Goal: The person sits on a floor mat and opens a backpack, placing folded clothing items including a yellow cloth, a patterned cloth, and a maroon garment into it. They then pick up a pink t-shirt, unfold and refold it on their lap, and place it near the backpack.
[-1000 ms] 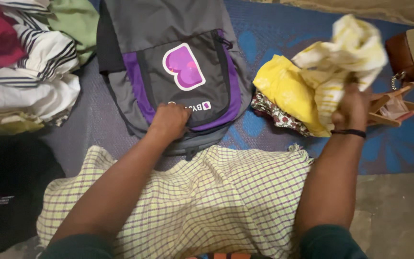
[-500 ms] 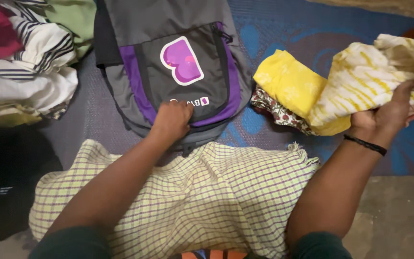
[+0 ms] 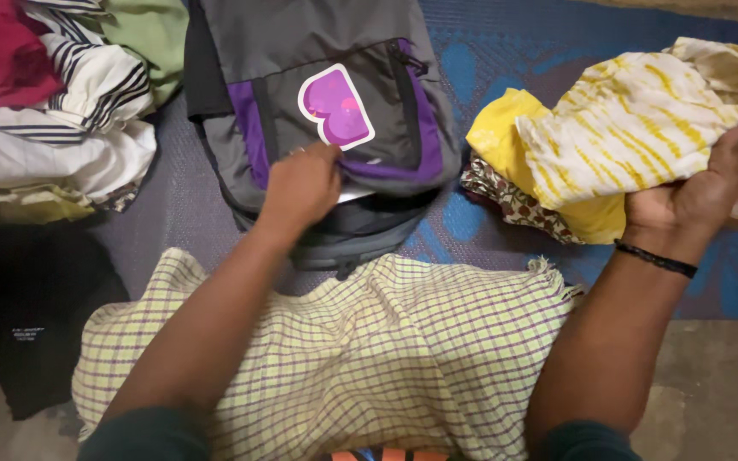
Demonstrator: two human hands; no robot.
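The grey and purple backpack (image 3: 335,102) is being shown lying flat on the blue patterned mat (image 3: 506,51), near the mat's far edge and left of its middle. A heart-shaped purple patch (image 3: 336,107) with a white outline is being displayed on the middle of its front pocket. The pocket's lower edge is being gripped and lifted by the left hand (image 3: 301,189), fingers closed on the fabric; half a second ago that edge was lying flat and a small white label below the patch was being left uncovered, which is now being hidden. A yellow-and-white streaked cloth (image 3: 642,128) is being held in the right hand (image 3: 694,201), fingers curled up around it, above a folded yellow garment (image 3: 506,141) by the mat's right edge. A checked yellow cloth (image 3: 386,358) is being spread across the lap. Folded clothes (image 3: 61,111) are being kept stacked beside the mat's left edge.
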